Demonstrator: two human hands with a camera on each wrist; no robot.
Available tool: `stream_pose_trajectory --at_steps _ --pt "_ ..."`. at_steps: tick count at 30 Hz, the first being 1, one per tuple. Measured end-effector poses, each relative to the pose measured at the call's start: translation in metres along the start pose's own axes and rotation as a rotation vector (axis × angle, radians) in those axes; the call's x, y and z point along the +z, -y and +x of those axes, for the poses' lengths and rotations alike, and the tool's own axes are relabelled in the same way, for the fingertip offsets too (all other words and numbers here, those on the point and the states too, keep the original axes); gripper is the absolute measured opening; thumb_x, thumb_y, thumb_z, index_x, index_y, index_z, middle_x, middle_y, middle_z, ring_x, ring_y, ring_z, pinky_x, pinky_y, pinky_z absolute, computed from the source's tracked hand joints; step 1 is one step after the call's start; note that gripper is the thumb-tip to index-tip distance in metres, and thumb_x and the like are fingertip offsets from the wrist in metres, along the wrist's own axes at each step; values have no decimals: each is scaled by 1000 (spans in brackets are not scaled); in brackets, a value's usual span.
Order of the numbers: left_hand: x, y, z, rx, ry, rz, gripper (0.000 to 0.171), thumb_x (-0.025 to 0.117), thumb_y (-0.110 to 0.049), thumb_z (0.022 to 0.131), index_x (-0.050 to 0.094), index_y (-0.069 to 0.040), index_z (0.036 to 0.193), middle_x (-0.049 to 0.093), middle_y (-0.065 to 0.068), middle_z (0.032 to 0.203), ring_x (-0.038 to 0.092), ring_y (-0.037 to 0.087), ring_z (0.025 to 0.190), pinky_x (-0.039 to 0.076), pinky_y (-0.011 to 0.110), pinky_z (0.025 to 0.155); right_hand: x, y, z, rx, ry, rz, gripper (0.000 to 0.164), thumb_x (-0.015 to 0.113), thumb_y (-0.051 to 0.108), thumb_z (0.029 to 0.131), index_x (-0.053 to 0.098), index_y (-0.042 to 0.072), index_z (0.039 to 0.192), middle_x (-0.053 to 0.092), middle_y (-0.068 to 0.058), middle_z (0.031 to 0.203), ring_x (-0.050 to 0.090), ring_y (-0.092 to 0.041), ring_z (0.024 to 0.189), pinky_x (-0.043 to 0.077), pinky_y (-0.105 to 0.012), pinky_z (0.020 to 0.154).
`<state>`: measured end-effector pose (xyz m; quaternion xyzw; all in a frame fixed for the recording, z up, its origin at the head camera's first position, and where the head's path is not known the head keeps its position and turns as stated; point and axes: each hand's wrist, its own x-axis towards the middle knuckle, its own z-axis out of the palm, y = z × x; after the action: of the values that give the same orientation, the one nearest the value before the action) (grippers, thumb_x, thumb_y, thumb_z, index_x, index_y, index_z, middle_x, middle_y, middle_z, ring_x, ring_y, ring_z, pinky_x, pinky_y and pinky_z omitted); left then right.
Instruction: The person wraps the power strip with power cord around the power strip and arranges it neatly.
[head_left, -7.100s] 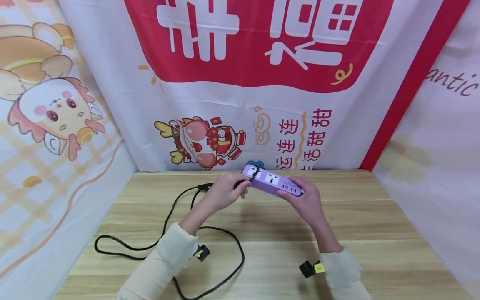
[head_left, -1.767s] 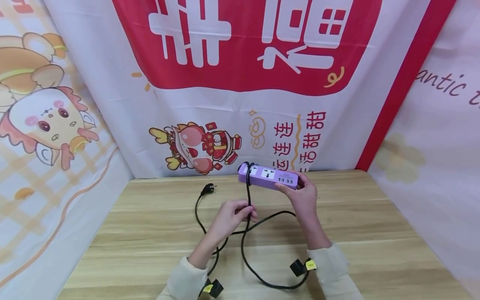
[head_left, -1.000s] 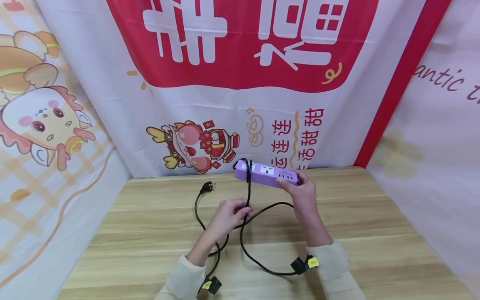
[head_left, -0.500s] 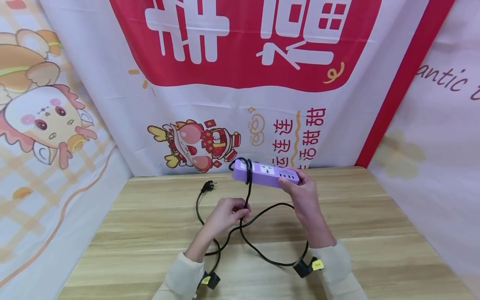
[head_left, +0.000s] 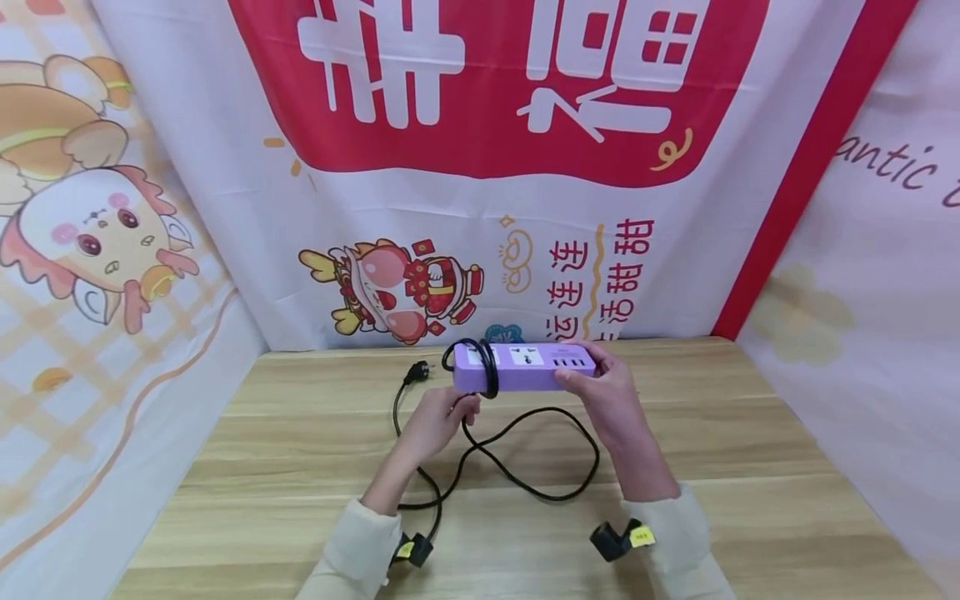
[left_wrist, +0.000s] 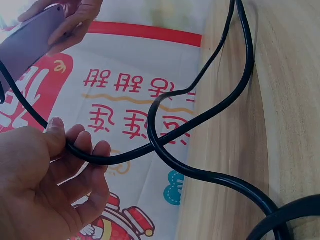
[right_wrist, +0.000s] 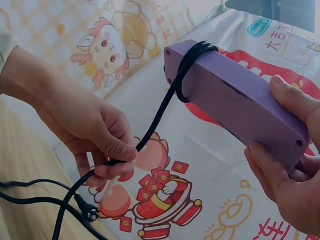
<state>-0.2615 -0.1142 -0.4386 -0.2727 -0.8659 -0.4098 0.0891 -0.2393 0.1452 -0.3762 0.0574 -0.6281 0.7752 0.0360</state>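
Observation:
A purple power strip (head_left: 525, 368) with white sockets and a row of USB ports is held up over the table. My right hand (head_left: 611, 400) grips its right end, thumb in front and fingers behind. Turns of black cord (head_left: 490, 372) wrap round the strip's left end. My left hand (head_left: 435, 425) pinches the cord just below that end; in the left wrist view the cord (left_wrist: 117, 159) runs between thumb and fingers. The right wrist view shows the strip's plain underside (right_wrist: 240, 102) and the cord stretched from it to the left hand (right_wrist: 107, 132).
The loose cord (head_left: 555, 497) lies in crossing loops on the wooden table (head_left: 735, 467). Its plug (head_left: 418, 372) lies near the table's back edge, left of the strip. Printed cloth (head_left: 480, 200) hangs behind and at both sides. A small black wrist device (head_left: 611, 542) sits by the right sleeve.
Since seven seconds ago, more cord is wound round the strip's left end. In the last second the left hand has moved up and left, close under the strip, and the loose loop has shortened.

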Motion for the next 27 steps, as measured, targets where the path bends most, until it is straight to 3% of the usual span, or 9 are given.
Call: stream_pose_trajectory --at_steps 3,7,9,11,14,16,19,24,27 --pt "-2 3 -1 65 -25 0 24 51 -3 101 65 -7 82 67 5 72 56 8 62 47 22 58 0 1 -1 0 35 -31 62 69 -12 79 48 -11 137 57 -7 119 61 -14 104 54 -21 88" --pt "-7 7 -1 167 -106 7 18 53 10 93 65 3 104 71 16 95 68 25 89 57 39 82 2 2 -2 -5 107 -48 59 73 -10 77 54 -7 132 60 -5 116 61 -14 103 55 -22 87" --pt "-9 7 -1 161 -118 -18 25 55 11 91 62 5 114 69 20 106 66 34 103 53 49 93 2 2 -3 -21 150 -47 60 77 -8 76 54 -8 130 63 -3 113 62 -14 102 56 -23 86" --pt "-11 7 -1 108 -103 -77 27 60 6 90 61 2 117 68 19 112 64 35 109 51 50 98 1 0 -3 -45 194 -40 61 80 -7 73 54 -10 129 64 -2 111 63 -14 100 56 -23 84" --pt "-13 6 0 77 -75 -133 16 64 -1 88 65 -2 104 70 14 101 65 29 97 52 42 91 0 -3 -4 -82 269 -54 66 82 -6 69 52 -14 128 65 -2 110 64 -14 97 57 -23 82" --pt "-14 4 3 92 -79 -126 5 62 -6 91 66 -6 94 70 9 91 64 22 88 50 33 83 0 -6 -4 -94 325 -89 64 83 -5 68 54 -13 126 64 -3 111 64 -15 96 57 -24 80" --pt "-16 3 7 159 -115 -22 12 58 -7 96 64 -7 86 67 7 81 61 18 78 50 29 74 -1 -11 -3 -99 391 -164 61 86 -1 70 58 -10 123 64 -4 111 62 -16 96 56 -26 79" --pt "-21 7 10 165 -203 127 7 66 -7 90 64 -6 84 65 6 79 59 16 74 51 33 70 -3 -14 -1 -117 432 -287 55 88 6 72 64 0 120 66 -7 110 62 -20 97 55 -28 79" --pt "-23 8 9 137 -214 137 6 68 -8 90 65 -7 84 66 6 82 59 16 75 52 36 72 -4 -13 0 -137 450 -347 54 89 7 72 65 6 120 66 -11 112 62 -24 98 55 -29 80"
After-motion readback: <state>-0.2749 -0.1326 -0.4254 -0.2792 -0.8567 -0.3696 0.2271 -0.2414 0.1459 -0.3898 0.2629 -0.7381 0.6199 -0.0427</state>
